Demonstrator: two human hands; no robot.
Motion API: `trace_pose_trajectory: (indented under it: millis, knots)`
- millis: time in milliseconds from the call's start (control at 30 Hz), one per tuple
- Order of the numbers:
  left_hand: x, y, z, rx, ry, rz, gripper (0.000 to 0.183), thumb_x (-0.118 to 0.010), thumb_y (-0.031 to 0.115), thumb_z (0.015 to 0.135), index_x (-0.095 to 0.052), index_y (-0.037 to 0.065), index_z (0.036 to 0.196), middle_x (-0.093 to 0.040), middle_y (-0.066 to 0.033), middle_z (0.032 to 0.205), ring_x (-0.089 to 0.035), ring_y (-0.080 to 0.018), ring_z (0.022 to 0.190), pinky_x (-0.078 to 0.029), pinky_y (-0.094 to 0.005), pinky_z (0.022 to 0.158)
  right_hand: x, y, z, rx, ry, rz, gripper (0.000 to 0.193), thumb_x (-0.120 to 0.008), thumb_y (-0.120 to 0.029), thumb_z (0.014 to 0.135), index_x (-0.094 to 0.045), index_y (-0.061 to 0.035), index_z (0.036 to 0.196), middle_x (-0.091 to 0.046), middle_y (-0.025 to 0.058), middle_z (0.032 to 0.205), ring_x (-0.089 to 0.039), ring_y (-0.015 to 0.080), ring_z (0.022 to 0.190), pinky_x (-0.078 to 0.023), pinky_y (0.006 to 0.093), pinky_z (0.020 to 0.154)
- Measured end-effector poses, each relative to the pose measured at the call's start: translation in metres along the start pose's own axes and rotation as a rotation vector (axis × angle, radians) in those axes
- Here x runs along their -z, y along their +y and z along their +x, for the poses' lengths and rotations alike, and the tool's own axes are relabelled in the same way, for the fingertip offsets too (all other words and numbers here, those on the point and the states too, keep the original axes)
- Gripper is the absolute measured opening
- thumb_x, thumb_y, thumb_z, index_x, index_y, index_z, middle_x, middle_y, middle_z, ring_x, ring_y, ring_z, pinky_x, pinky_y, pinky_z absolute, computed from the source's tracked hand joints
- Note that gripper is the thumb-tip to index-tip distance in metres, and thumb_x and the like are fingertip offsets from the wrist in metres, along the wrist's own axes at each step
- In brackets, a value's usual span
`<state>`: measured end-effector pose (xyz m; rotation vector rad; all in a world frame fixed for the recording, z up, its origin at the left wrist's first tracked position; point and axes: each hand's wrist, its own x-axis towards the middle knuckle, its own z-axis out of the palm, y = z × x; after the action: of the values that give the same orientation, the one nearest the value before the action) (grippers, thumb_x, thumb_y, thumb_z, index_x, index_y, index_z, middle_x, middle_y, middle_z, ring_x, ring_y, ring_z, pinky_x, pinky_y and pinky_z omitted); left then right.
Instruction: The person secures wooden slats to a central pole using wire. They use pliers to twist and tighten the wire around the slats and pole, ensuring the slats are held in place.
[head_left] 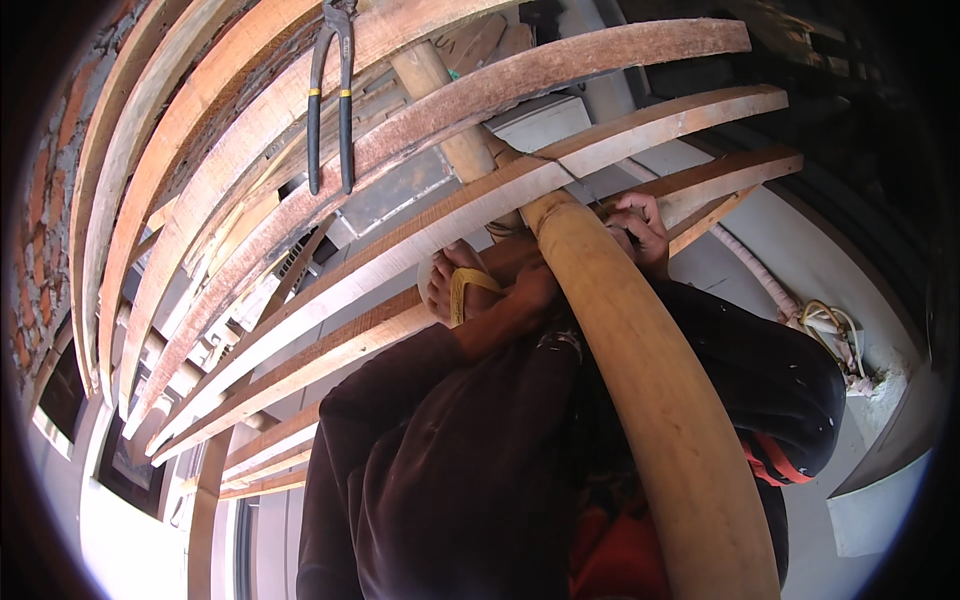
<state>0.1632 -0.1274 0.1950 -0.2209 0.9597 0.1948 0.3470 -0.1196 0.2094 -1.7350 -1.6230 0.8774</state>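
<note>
A thick bamboo pole [640, 370] runs from the bottom edge up between my legs and under a wooden batten [500, 205]. Over that batten bends a thin dark wire [572, 175], trailing down toward my right hand. My right hand [640, 228] is on the pole's right side with its fingers curled closed; what they hold is hidden. From the left, my left hand [535, 285] reaches in against the pole, and its fingers disappear behind it. Pincers [332, 100] with dark, yellow-banded handles rest across the battens at the upper left.
My foot in a yellow-strapped sandal [465, 285] rests among the battens, left of the pole. Several long battens [200, 230] curve across the left, near a brick wall [45, 220]. A wrapped pipe and loose cable [835, 330] lie at the right, with a floor far below.
</note>
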Motion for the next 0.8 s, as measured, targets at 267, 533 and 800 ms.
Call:
trace_pose_trajectory:
  millis: [267,533,800]
  knots:
    - [0.015,-0.019,0.023,-0.027,-0.137,-0.027,0.034,-0.053,0.014,0.094,-0.052,-0.004,0.122,-0.062,-0.0153,0.114,-0.064,-0.0241,0.096,-0.053,-0.0354,0.081,0.005,-0.005,0.008,-0.013,-0.094,-0.021,0.002,-0.065,0.0,0.075,-0.063,0.0,0.074,-0.06,0.0118,0.085,-0.061,0.024,0.083,-0.049,0.0323,0.072]
    - [0.029,-0.038,0.049,-0.078,-0.231,-0.049,0.035,-0.054,0.016,0.094,-0.051,-0.004,0.123,-0.062,-0.0155,0.114,-0.064,-0.0245,0.097,-0.053,-0.0362,0.083,0.001,-0.008,0.006,-0.081,-0.035,0.002,0.006,-0.064,0.002,0.077,-0.061,0.0022,0.082,-0.061,0.0118,0.085,-0.062,0.0212,0.074,-0.049,0.0296,0.067]
    - [0.036,-0.051,0.067,-0.029,-0.244,-0.224,0.036,-0.055,0.017,0.094,-0.051,-0.005,0.123,-0.062,-0.0152,0.115,-0.064,-0.0248,0.098,-0.053,-0.0373,0.083,0.008,-0.006,0.01,-0.297,-0.148,0.124,0.021,-0.065,0.004,0.081,-0.063,0.0026,0.102,-0.058,0.0049,0.084,-0.054,0.0072,0.07,-0.044,0.022,0.063]
